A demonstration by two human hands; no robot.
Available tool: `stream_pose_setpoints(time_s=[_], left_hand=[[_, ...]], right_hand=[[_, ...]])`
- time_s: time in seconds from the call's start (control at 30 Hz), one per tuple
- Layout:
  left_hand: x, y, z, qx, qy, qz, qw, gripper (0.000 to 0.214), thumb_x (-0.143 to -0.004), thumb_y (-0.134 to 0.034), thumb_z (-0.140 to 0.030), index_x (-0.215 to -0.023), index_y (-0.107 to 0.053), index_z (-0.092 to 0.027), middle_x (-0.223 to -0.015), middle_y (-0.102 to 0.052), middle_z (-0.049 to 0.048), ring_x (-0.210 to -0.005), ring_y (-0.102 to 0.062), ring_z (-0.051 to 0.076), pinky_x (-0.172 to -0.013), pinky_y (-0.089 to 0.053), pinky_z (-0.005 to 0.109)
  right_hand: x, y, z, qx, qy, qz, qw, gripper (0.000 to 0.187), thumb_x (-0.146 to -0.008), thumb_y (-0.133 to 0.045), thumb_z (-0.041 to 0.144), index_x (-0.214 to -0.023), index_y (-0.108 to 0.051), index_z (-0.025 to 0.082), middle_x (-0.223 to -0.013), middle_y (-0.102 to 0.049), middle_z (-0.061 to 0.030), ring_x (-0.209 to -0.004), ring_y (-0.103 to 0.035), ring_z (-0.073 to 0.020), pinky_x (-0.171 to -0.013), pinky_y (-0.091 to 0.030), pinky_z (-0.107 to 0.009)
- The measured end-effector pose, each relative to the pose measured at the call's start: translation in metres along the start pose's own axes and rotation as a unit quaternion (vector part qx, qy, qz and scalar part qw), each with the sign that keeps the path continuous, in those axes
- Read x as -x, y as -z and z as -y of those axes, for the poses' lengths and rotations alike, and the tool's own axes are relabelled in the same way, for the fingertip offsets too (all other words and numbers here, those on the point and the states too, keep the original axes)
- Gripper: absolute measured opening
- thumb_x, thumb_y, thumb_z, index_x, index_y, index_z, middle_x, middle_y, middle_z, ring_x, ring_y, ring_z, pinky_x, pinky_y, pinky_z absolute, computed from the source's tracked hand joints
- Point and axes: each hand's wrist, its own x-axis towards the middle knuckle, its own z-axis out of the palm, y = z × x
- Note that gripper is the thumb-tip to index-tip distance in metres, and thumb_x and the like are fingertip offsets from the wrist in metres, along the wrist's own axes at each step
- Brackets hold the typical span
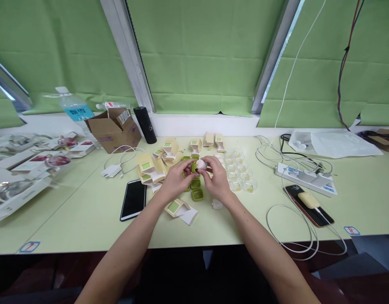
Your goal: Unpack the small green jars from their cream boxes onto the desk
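My left hand (175, 179) and my right hand (217, 177) meet above the table's middle, both closed on one small item (199, 165), a white rounded piece set against a green cube. Below the hands, two green cube-shaped pots (197, 189) sit on the table. Several small beige cartons with green labels (156, 165) lie to the left and behind. One opened carton (179, 208) lies near my left wrist. Several clear round capsules (240, 173) are grouped to the right of my right hand.
A black phone (134, 199) lies left of my left arm, with a white charger (112, 170) behind it. A power strip (305, 178), cables and a second phone (310, 204) are at the right. A cardboard box (113, 130), black flask (145, 124), water bottle (74, 109) and packaged goods (20, 177) stand left.
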Motion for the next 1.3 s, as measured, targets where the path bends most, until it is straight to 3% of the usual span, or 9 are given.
stream_pose_setpoints(time_s=[0.17,0.27,0.33,0.43,0.5,0.57,0.73,0.9,1.3], left_hand=[[-0.003,0.0,0.007,-0.017,0.017,-0.076,0.997,0.041,-0.085,-0.072,-0.03,-0.125,-0.069,-0.02,-0.086,-0.067,0.0013,-0.074,-0.059,0.017,-0.075,-0.052,0.032],[-0.005,0.001,0.011,-0.014,0.017,-0.099,0.995,0.04,-0.085,-0.072,-0.029,-0.124,-0.07,-0.021,-0.085,-0.066,0.0007,-0.072,-0.058,0.016,-0.074,-0.052,0.031],[-0.005,0.0,0.013,-0.012,0.011,-0.11,0.994,0.04,-0.085,-0.073,-0.028,-0.124,-0.07,-0.021,-0.083,-0.065,0.0002,-0.07,-0.057,0.015,-0.072,-0.052,0.03],[-0.005,0.0,0.015,-0.01,0.002,-0.123,0.992,0.041,-0.084,-0.075,-0.027,-0.124,-0.07,-0.022,-0.082,-0.064,-0.0003,-0.069,-0.057,0.015,-0.071,-0.052,0.03],[-0.005,-0.001,0.017,-0.01,-0.003,-0.128,0.992,0.041,-0.084,-0.075,-0.028,-0.124,-0.07,-0.022,-0.083,-0.065,-0.0004,-0.069,-0.057,0.015,-0.073,-0.052,0.03],[-0.005,-0.001,0.018,-0.012,-0.008,-0.129,0.992,0.041,-0.084,-0.075,-0.028,-0.125,-0.07,-0.021,-0.083,-0.065,-0.0005,-0.069,-0.057,0.015,-0.073,-0.053,0.031],[-0.006,-0.002,0.021,-0.021,-0.011,-0.124,0.992,0.041,-0.086,-0.074,-0.029,-0.126,-0.069,-0.021,-0.081,-0.064,-0.0009,-0.069,-0.057,0.015,-0.075,-0.053,0.031],[-0.005,-0.001,0.017,-0.025,0.001,-0.108,0.994,0.042,-0.087,-0.073,-0.031,-0.127,-0.068,-0.021,-0.081,-0.064,-0.0004,-0.07,-0.057,0.016,-0.076,-0.053,0.032],[-0.004,0.0,0.014,-0.033,0.007,-0.099,0.995,0.038,-0.088,-0.069,-0.032,-0.125,-0.069,-0.021,-0.08,-0.063,-0.0008,-0.069,-0.056,0.016,-0.074,-0.051,0.032]], right_hand=[[-0.027,0.02,-0.016,0.004,-0.069,-0.054,0.996,0.026,-0.095,-0.064,0.034,-0.119,-0.063,0.026,-0.12,-0.067,-0.0075,-0.109,-0.066,-0.0228,-0.091,-0.062,-0.041],[-0.058,0.033,-0.041,0.138,-0.103,-0.049,0.984,0.027,-0.091,-0.068,0.031,-0.116,-0.068,0.023,-0.123,-0.067,-0.0095,-0.113,-0.064,-0.0255,-0.098,-0.055,-0.043],[-0.08,0.036,-0.058,0.256,-0.122,0.027,0.959,0.026,-0.09,-0.067,0.026,-0.115,-0.072,0.022,-0.123,-0.069,-0.0097,-0.116,-0.061,-0.0276,-0.102,-0.049,-0.043],[-0.104,0.03,-0.079,0.401,-0.138,0.178,0.888,0.027,-0.091,-0.062,0.021,-0.115,-0.075,0.023,-0.126,-0.071,-0.0099,-0.118,-0.058,-0.0291,-0.102,-0.042,-0.042],[-0.112,0.022,-0.089,0.462,-0.141,0.257,0.837,0.028,-0.092,-0.058,0.019,-0.113,-0.077,0.024,-0.124,-0.073,-0.0102,-0.119,-0.056,-0.0292,-0.102,-0.038,-0.041],[-0.113,0.012,-0.096,0.481,-0.14,0.293,0.814,0.027,-0.093,-0.056,0.02,-0.108,-0.079,0.023,-0.118,-0.075,-0.0116,-0.119,-0.055,-0.0294,-0.102,-0.035,-0.041],[-0.106,-0.005,-0.106,0.492,-0.13,0.325,0.797,0.022,-0.09,-0.06,0.02,-0.1,-0.08,0.017,-0.114,-0.076,-0.0165,-0.12,-0.053,-0.0304,-0.106,-0.028,-0.042],[-0.1,-0.005,-0.108,0.499,-0.122,0.332,0.791,0.023,-0.09,-0.058,0.018,-0.099,-0.079,0.015,-0.117,-0.075,-0.0184,-0.121,-0.053,-0.031,-0.109,-0.025,-0.043],[-0.094,0.008,-0.103,0.475,-0.117,0.292,0.822,0.036,-0.085,-0.063,0.015,-0.118,-0.075,0.019,-0.122,-0.074,-0.0126,-0.126,-0.054,-0.0296,-0.109,-0.029,-0.042]])
